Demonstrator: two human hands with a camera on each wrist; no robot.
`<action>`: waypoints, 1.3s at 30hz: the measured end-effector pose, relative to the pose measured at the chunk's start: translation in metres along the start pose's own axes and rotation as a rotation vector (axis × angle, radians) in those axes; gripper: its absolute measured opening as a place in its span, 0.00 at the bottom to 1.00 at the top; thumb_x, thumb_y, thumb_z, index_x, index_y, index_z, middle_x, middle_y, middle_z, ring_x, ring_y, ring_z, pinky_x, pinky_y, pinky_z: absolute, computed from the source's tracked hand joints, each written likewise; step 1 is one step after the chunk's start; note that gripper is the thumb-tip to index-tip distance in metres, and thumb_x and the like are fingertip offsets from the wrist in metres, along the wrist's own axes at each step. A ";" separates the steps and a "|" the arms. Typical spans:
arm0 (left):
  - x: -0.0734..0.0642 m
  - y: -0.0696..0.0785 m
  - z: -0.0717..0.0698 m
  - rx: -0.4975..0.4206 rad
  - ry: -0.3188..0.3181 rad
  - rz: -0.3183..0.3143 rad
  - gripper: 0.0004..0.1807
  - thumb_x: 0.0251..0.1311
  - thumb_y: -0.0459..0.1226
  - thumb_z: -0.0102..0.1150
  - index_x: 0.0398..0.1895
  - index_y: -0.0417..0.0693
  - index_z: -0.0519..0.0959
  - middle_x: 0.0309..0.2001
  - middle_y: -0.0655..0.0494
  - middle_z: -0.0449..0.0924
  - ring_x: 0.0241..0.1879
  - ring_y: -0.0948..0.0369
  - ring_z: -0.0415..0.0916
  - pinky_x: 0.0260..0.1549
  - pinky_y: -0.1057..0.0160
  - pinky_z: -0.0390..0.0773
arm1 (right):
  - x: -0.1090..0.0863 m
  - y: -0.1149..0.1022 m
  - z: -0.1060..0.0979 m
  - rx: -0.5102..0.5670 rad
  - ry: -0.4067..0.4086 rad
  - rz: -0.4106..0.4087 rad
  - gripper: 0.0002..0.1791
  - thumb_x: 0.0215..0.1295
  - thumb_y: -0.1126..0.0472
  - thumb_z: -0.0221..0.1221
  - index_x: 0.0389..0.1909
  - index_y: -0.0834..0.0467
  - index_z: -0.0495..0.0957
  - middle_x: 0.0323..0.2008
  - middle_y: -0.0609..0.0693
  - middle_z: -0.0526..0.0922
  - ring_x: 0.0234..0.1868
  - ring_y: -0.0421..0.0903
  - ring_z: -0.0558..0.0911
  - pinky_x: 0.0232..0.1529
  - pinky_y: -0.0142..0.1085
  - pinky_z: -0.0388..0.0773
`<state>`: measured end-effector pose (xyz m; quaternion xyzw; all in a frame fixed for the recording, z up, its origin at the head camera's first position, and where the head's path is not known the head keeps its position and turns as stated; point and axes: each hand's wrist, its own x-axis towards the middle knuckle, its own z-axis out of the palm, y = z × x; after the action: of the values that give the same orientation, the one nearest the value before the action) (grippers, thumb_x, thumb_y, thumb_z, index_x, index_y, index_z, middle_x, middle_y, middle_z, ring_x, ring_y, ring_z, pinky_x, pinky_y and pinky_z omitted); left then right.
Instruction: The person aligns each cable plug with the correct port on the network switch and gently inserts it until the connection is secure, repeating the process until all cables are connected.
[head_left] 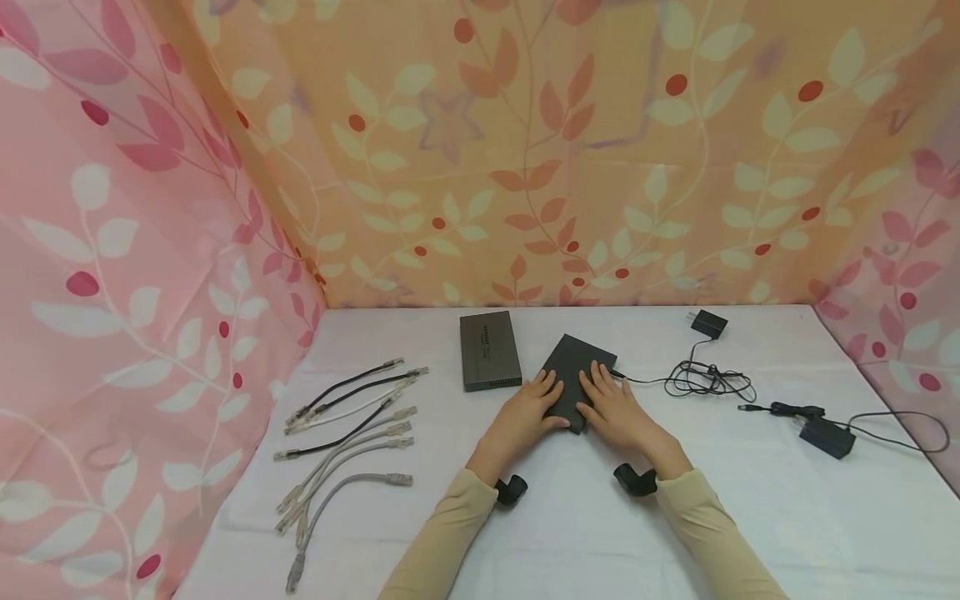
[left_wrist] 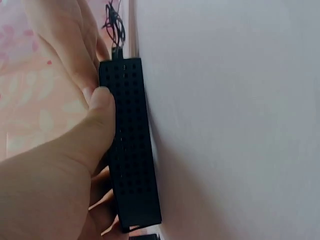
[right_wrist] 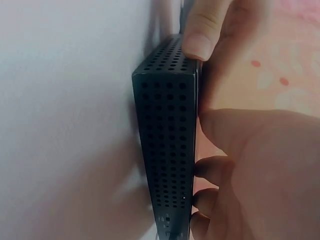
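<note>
A flat black network switch box [head_left: 567,360] lies at an angle on the white table, both hands on it. My left hand [head_left: 525,412] rests on its left part with fingers spread over the top. Opposite, the right hand [head_left: 618,412] lays its extended fingers on the right part. The left wrist view shows the perforated side [left_wrist: 131,150] with the left thumb at its edge. In the right wrist view, two perforated sides [right_wrist: 164,125] meet at a corner. A thin black power cord [head_left: 641,381] runs from the box's right side to a coil [head_left: 705,380] and plug adapter [head_left: 709,324].
A dark grey box [head_left: 490,350] with printed lettering lies to the left of the hands. Several black, white and grey network cables [head_left: 352,450] are laid out farther left. Another black power adapter [head_left: 827,437] with its cord sits on the right. Patterned cloth [head_left: 525,167] hangs behind the table.
</note>
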<state>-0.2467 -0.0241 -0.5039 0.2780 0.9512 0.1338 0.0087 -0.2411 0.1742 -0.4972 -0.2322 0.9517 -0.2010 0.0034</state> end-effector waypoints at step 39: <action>-0.007 0.063 0.020 0.128 -0.020 0.136 0.45 0.59 0.65 0.38 0.71 0.44 0.53 0.72 0.41 0.46 0.72 0.48 0.41 0.67 0.53 0.52 | -0.002 0.064 -0.007 0.310 -0.047 -0.071 0.27 0.71 0.65 0.43 0.69 0.66 0.52 0.71 0.65 0.42 0.71 0.65 0.38 0.59 0.70 0.34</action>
<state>-0.2056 0.0280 -0.5078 0.3431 0.9366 0.0703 -0.0084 -0.2686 0.2296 -0.5150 -0.2671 0.9001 -0.3397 0.0546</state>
